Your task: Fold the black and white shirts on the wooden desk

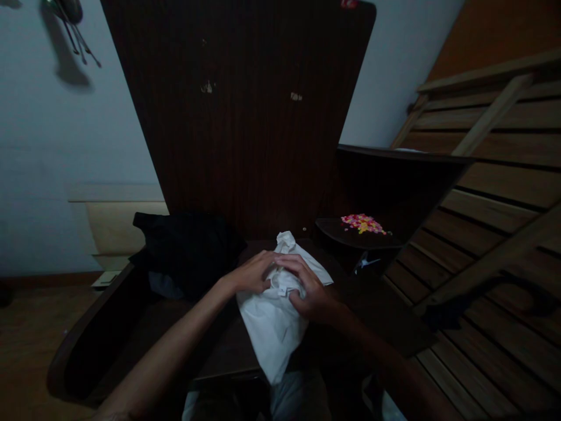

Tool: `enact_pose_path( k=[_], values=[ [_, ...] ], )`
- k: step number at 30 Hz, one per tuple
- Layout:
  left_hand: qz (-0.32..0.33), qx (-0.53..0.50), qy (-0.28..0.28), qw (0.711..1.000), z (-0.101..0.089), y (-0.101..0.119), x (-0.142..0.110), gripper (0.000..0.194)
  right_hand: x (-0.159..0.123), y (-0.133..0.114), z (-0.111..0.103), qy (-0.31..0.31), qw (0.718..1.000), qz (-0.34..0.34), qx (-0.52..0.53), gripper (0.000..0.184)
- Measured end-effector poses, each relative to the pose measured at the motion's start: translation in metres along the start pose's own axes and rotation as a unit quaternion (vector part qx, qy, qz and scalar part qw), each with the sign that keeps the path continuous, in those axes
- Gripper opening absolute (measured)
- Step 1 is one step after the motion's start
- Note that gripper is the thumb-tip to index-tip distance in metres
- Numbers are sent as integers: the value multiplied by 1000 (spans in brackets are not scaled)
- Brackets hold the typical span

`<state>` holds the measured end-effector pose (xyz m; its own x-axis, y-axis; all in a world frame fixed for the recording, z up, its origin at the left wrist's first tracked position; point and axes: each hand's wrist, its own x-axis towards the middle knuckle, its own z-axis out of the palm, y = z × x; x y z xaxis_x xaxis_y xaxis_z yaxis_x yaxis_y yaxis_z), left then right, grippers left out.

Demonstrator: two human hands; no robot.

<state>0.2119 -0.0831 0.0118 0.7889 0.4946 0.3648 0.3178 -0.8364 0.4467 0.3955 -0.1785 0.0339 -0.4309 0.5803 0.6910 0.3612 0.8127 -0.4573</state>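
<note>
A white shirt [275, 327] lies bunched on the dark wooden desk, one corner hanging over the front edge towards my knees. Its neckline shows a small label [283, 291]. My left hand [256, 272] curls around the left side of the neckline, thumb inward, gripping the cloth. From the right, my right hand [307, 289] holds the other side of the neckline with its thumb near the label. The fingers of both hands almost meet at the top. A sleeve-like part [322, 272] spreads out to the right behind the right hand.
A black cloth heap [188, 251] lies on the left of the desk [219, 351]. Small pink, red and yellow pieces [363, 223] sit on a rounded shelf [350, 235] at right. A tall dark panel [249, 128] stands behind. Wooden slats [504, 234] lean at far right.
</note>
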Motion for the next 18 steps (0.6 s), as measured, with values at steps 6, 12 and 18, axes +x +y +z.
enact_pose_path(
  k=[6,12,18],
  values=[
    [41,-131,-139,981,22,1,25,14,-3,12,-15,69,996,-39,-47,75],
    [-70,-155,-25,985,18,-11,23,29,-7,29,-33,108,989,27,-92,62],
    [-82,-170,-51,981,9,-6,14,35,-10,43,-28,106,990,29,-84,59]
  ],
)
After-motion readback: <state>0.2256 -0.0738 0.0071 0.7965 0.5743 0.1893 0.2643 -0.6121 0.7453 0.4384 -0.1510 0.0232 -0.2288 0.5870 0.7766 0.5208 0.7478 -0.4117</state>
